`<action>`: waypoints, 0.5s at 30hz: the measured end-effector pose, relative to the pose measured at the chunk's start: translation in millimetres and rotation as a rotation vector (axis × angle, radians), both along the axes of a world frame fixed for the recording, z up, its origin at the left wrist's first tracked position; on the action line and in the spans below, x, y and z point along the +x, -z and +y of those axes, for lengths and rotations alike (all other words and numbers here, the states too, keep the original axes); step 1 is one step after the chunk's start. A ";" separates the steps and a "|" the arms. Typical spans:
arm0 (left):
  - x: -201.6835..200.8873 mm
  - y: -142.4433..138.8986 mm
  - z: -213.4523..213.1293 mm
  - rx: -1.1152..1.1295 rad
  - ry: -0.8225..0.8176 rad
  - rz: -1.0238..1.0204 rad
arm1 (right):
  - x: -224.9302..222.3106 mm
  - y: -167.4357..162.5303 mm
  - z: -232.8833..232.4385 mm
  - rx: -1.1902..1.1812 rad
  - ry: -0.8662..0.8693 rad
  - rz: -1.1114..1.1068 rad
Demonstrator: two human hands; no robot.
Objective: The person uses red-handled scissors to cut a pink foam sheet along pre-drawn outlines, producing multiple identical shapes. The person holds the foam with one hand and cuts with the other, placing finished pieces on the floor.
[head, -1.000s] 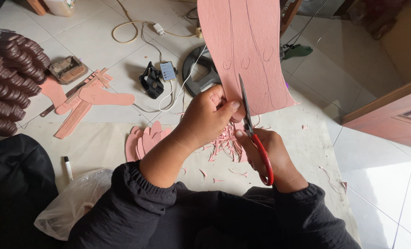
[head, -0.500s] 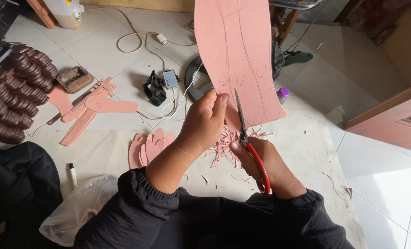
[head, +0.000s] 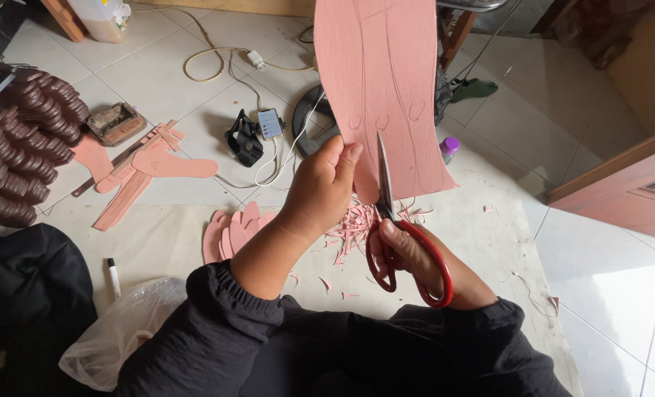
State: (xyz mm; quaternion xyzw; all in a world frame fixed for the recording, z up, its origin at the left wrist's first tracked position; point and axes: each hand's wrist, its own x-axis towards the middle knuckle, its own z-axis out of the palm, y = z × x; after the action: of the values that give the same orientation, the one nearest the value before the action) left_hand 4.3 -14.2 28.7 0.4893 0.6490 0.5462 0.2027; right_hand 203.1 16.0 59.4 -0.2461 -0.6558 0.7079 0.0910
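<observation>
So compared to a second ago my scissors (head: 397, 235) have crept further up into the pink sheet (head: 386, 88). The blades were sitting lower and more off to the right edge; now the tips are up near the three little ovals pencilled on it. My view has also drifted, so the sheet fills more of the top. To me that means the cut along the drawn line is moving along, with most of the outline still uncut.

The sheet's held up off the floor in front of me, its long side running away from me toward the top, the near edge by my hands. The blades point the same way, straight up along it.

My left hand (head: 327, 184) is pinched closed on the near edge of the sheet, thumb on top. My right hand (head: 423, 261) is curled through the red handles, blades nearly closed on the sheet.

Pink scraps (head: 353, 224) lie on the floor mat (head: 489, 242) under my hands, a stack of cut pieces (head: 232, 231) just left.
</observation>
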 end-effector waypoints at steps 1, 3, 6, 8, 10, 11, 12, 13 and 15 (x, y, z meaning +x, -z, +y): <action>-0.1 0.3 -0.4 0.037 0.006 0.051 | -1.0 0.5 -0.3 -0.011 0.000 -0.006; 0.4 0.7 -0.8 0.113 0.023 0.154 | -4.3 4.1 -1.1 0.017 0.048 -0.044; 2.6 1.5 -0.3 0.002 0.032 0.188 | -9.7 13.2 -1.5 0.039 0.137 -0.110; 2.7 2.6 -0.2 0.018 0.054 0.123 | -11.1 19.3 -1.4 0.090 0.173 -0.130; 3.1 4.7 0.4 0.021 0.070 0.080 | -11.0 24.2 -1.7 0.180 0.185 -0.126; 2.8 5.8 1.0 0.017 0.073 0.071 | -11.6 25.9 -1.6 0.187 0.197 -0.144; 2.3 7.2 2.0 0.014 0.074 0.061 | -12.7 27.3 -1.1 0.196 0.207 -0.161; 1.8 8.6 3.4 0.031 0.082 0.049 | -13.7 28.0 -0.6 0.205 0.216 -0.178; 0.6 12.0 5.5 0.063 0.097 0.028 | -13.6 27.6 0.0 0.195 0.205 -0.182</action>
State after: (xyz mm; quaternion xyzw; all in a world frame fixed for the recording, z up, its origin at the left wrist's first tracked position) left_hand 4.9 -8.7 16.7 0.5339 0.6097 0.5491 0.2044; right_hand 189.5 15.9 31.8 -0.3649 -0.6985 0.6025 0.1265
